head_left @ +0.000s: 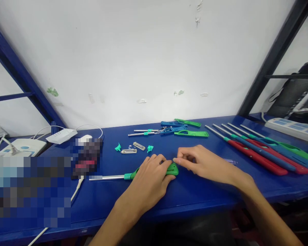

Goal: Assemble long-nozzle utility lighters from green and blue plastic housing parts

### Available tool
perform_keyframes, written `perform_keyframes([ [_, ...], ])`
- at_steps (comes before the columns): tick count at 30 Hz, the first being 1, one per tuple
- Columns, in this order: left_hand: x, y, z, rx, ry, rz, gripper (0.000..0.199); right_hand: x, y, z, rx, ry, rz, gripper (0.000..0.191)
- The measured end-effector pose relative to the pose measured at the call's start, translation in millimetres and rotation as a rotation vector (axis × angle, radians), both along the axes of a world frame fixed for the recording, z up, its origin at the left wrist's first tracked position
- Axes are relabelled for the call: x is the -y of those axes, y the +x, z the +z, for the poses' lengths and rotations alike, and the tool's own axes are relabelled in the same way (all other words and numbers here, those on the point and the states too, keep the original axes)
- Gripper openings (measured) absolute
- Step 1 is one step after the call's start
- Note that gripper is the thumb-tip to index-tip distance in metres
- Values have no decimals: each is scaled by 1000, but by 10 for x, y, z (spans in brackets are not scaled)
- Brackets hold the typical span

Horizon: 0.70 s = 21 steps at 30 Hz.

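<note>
Apparently whole: five lighters (pixel 259 158). In work: green lighter (pixel 173 168), gripped by my left hand (pixel 151 176); my right hand (pixel 201 160) pinched, contents unclear. Unassembled: shells (pixel 192 134), rods (pixel 137 134), two tanks (pixel 129 151).

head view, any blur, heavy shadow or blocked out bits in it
Head view: the white wall is brightly lit; below the blue table it falls dark; square pixel blocks cover much of the lower left; the left hand and green handle read clearly, fine detail slightly soft.
</note>
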<state>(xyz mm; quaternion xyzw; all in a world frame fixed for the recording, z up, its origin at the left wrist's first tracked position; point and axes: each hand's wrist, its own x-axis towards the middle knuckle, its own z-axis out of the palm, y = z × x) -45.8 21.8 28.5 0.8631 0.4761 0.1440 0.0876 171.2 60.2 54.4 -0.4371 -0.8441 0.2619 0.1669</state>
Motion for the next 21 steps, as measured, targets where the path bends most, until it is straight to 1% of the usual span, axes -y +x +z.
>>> perform_keyframes([
  [2,-4,-11,0,25,-11,1,17,-25,-35,-18,8,-4,14,34],
  [8,11,-21,9,94,-37,16,20,-64,-78,-77,20,25,23,33],
  [12,15,-31,36,94,-41,48,19,-63,-96,-104,32,37,44,35],
  [17,4,-36,49,100,-72,68,17,-54,-128,-113,47,41,61,33],
  [21,-16,-41,24,128,-77,56,16,-36,-163,-107,59,55,39,32],
])
